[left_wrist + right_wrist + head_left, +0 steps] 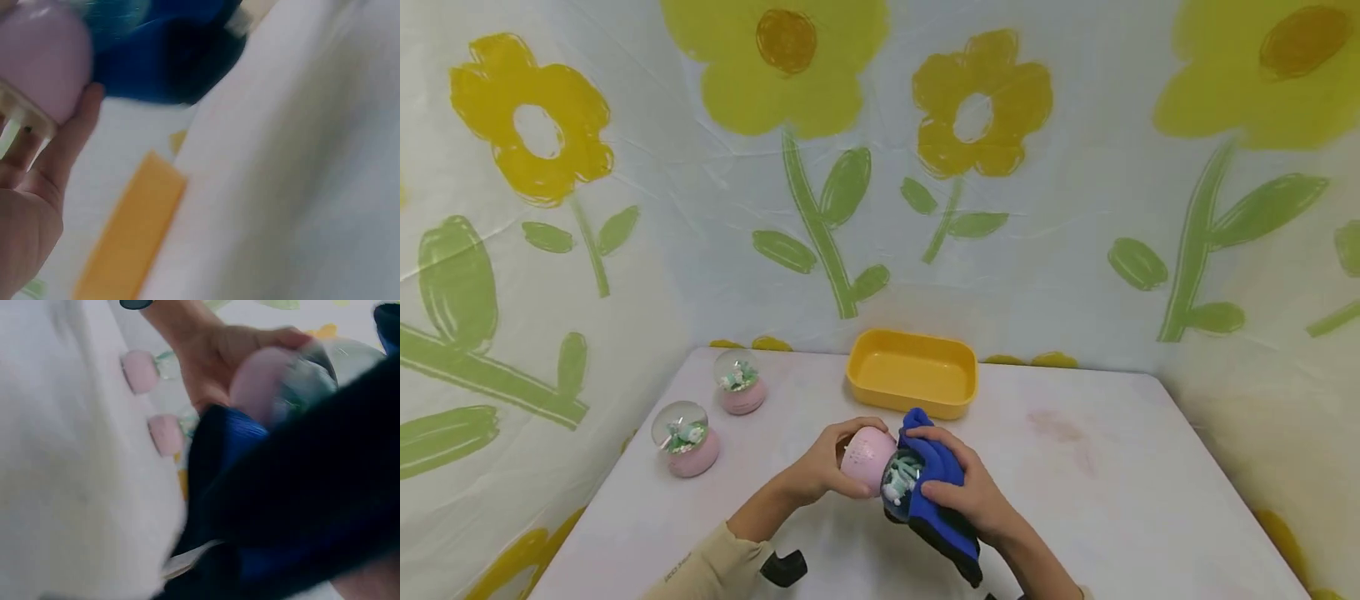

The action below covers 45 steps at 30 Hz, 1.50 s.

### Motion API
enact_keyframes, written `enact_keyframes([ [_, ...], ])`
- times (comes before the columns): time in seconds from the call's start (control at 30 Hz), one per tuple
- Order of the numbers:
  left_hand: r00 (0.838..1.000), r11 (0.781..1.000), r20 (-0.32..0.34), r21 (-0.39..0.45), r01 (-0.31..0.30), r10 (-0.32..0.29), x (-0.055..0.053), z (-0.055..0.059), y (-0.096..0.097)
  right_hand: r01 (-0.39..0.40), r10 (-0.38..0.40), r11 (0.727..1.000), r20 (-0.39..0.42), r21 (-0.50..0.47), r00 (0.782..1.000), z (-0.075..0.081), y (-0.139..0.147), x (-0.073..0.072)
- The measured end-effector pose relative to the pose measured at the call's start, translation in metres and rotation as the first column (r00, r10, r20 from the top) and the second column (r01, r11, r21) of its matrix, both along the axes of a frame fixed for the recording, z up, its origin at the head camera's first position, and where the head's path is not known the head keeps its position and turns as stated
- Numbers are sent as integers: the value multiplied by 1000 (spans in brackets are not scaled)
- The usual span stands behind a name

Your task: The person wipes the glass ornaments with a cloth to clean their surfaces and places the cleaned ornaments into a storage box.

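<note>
Beige sleeve (721,560), dark marking (678,567), perhaps lettering; black wrist piece (785,569).

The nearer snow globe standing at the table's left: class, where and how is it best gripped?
Grip this snow globe around its pink base, probably from the front right: it stands upright on that base, the round clear dome above may slip, and the other standing globe is behind it.
</note>
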<state>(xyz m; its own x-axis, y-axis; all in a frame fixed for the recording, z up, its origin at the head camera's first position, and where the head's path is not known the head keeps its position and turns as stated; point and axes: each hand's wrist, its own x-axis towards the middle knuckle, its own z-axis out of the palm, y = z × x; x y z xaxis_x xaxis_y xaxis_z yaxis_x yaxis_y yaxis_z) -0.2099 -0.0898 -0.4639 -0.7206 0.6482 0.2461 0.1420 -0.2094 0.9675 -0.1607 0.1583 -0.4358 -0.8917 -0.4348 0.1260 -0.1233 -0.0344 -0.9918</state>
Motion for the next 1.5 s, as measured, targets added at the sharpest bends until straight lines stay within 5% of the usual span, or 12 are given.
enact_keyframes([
  [0.1, 994, 992, 105, 117, -51, 39, 3, -14, 9, 163, -166, 985, -66, -47, 984, -7, -7, 3],
  [0.23, 973, 966, 150, 161, -201, 178, 7, -25, 23, 410, -406, 912, -206, -26, 890, -14, -16, 3],
  [0.4, 933, 929, 31, 88, -359, 358, 18, -27, 32, 550, -513, 834, -316, 34, 798, -21, -23, 5],
  [0.5, 885, 909, -211, 50, -414, 415, 22, -16, 31, 552, -511, 830, -287, 78, 810, -18, -22, 2],
  [0.6, 779, 893, -470, 50, -446, 415, 18, 6, 27, 490, -473, 868, -167, 79, 865, -9, -19, -9],
  [0.7, 726, 899, -571, 48, -435, 382, 13, 24, 23, 413, -413, 910, 1, 26, 911, -3, -14, -18],
  [0.8, 807, 916, -460, 36, -399, 370, 8, 25, 23, 390, -385, 920, 110, -25, 916, -2, -11, -22],
  [0.93, 907, 914, -118, 60, -401, 405, 4, 4, 32, 455, -449, 889, 93, -55, 888, -9, -16, -18],
  [1.1, 875, 901, 250, 20, -433, 415, 3, -12, 40, 548, -544, 835, -210, -42, 813, -12, -29, -6],
  [1.23, 888, 918, 237, -134, -373, 395, -1, -8, 25, 543, -461, 838, -465, 53, 756, -21, -30, -6],
  [1.3, 916, 927, 195, -208, -312, 352, -3, -3, 14, 494, -367, 861, -524, 123, 769, -30, -25, -9],
  [1.5, 969, 971, 202, -218, -100, 145, -17, 5, -6, 247, -177, 955, -354, 163, 918, -26, -14, -15],
])
